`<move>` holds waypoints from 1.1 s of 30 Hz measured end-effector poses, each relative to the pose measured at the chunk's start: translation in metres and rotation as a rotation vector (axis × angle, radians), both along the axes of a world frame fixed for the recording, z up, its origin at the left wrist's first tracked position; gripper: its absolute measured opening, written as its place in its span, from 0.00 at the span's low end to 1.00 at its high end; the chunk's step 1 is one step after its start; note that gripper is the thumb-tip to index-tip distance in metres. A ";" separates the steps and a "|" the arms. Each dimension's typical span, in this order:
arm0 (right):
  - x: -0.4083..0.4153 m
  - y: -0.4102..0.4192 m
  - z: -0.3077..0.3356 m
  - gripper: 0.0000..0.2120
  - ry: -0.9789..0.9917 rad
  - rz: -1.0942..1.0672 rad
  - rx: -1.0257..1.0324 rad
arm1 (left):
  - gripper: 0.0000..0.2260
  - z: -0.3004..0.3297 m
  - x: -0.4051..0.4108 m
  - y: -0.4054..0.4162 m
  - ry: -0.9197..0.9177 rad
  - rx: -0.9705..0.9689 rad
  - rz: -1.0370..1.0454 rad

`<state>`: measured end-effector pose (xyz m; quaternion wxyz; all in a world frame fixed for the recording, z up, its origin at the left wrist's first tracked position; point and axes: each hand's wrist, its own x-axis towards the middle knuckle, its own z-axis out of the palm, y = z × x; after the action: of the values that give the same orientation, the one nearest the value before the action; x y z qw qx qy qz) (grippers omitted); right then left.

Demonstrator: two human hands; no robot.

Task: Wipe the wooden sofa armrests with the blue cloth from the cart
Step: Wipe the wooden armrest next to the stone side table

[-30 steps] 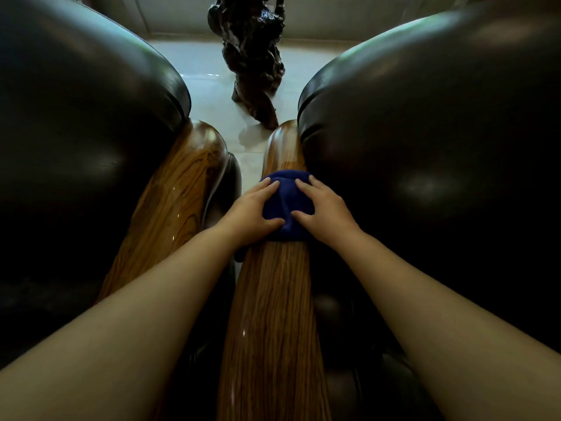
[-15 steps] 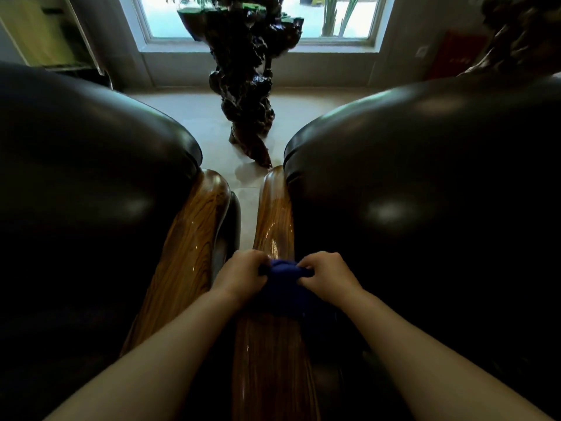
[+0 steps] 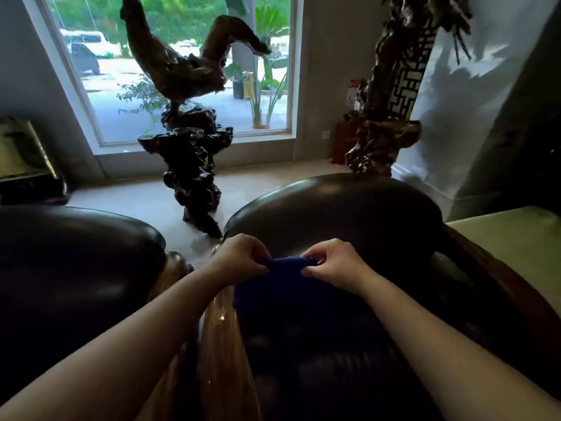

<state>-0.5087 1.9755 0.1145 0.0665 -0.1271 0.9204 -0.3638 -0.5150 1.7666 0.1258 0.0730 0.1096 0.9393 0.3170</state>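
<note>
Right now you have the blue cloth (image 3: 282,284) pinched at its top edge between both hands: your left hand (image 3: 241,258) closes thumb and fingers on the left corner, your right hand (image 3: 334,265) does the same on the right, and the fabric is drawn fairly taut between them. Below that edge the cloth hangs or drapes dark against the seat, and how far down it reaches is hard to tell in the shadow. It looks lifted clear of the wood, so I judge you are straightening or refolding it, not wiping at this instant.

Just beside your left forearm runs the glossy wooden armrest (image 3: 223,354) of the right-hand sofa (image 3: 334,208), its black leather back rising behind your hands. A second armrest (image 3: 173,268) shows as a sliver against the left sofa (image 3: 76,253), close alongside, with a narrow gap between the two.

Risks from here, as I read them: a fingertip pinch is a weak hold, so a loose corner could slip and drop the cloth into that gap or onto the floor (image 3: 145,202). If you set it down bunched, only a ridge will touch the wood and leave streaks on that shiny finish. The armrest's far end lies near the dark root sculpture (image 3: 191,165); a long forward stroke could carry your knuckles toward its base.
</note>
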 end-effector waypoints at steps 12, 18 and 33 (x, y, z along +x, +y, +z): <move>0.105 0.259 0.125 0.11 0.056 -0.135 -0.001 | 0.10 0.127 0.068 0.256 0.067 -0.014 -0.234; 0.132 0.405 0.147 0.11 0.054 -0.176 0.034 | 0.11 0.146 0.079 0.403 0.039 0.016 -0.326; 0.050 0.627 0.161 0.12 0.056 -0.224 0.093 | 0.10 0.146 -0.014 0.627 0.206 -0.033 -0.430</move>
<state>-0.4589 2.6026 0.2754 0.0058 -0.0303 0.9462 -0.3221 -0.5291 2.3938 0.2714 0.0445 0.3374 0.9019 0.2662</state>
